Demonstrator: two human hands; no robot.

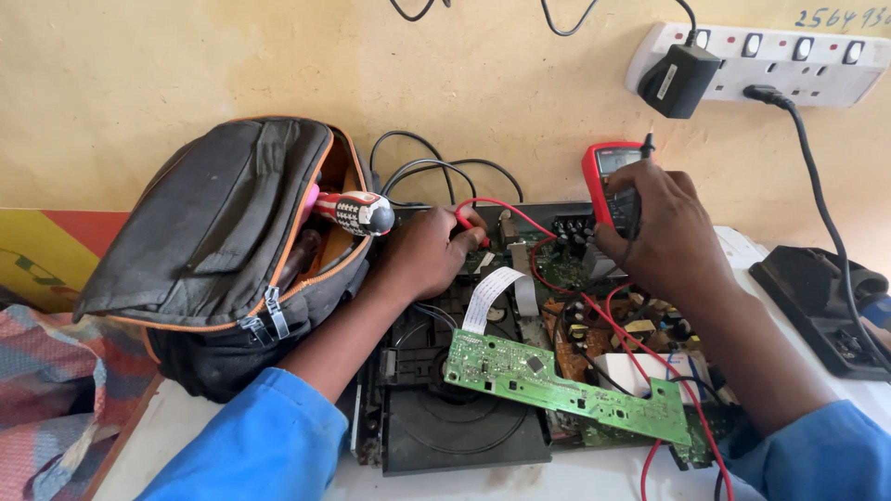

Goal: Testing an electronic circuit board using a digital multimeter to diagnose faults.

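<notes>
An opened disc player chassis lies on the white table, its circuit boards exposed. A loose green circuit board rests across it, joined by a white ribbon cable. My left hand pinches a red test probe against the rear board. My right hand holds a black probe near the back board, right in front of a red multimeter that leans on the wall. Red leads run over the boards.
A dark open tool bag with an orange zip sits at the left, a screwdriver handle sticking out. A white power strip with a black adapter hangs on the wall. A black device lies at the right.
</notes>
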